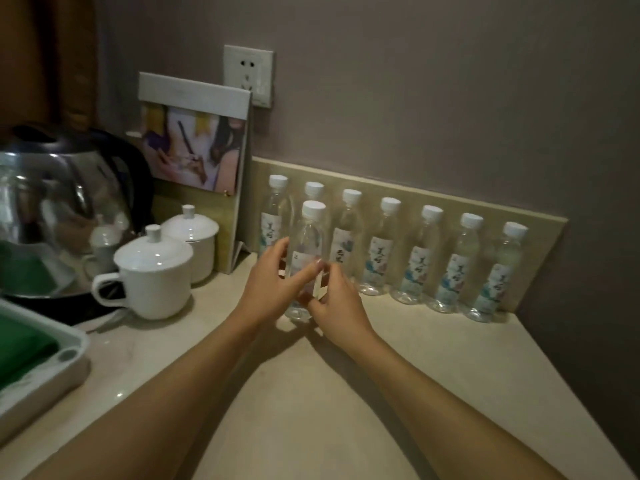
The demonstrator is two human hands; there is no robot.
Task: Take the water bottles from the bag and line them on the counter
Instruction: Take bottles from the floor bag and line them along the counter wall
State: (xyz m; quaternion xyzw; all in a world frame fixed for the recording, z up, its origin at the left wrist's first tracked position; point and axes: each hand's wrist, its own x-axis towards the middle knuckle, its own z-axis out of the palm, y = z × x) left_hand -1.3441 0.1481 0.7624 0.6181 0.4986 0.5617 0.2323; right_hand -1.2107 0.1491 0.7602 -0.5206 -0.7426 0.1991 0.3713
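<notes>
Several clear water bottles [415, 258] with white caps and blue-and-white labels stand upright in a row along the beige backsplash. One more bottle [308, 237] stands on the counter [346, 393] in front of that row, near its left end. My left hand [273, 285] wraps its left side and my right hand [334, 303] grips its lower right side, so its label and base are partly hidden. No bag is in view.
A steel electric kettle [55, 209] stands at the left with two lidded white cups [152, 271] beside it. A tray [38, 368] with green contents lies at the near left. A picture stand [194, 140] leans on the wall below a socket [247, 74].
</notes>
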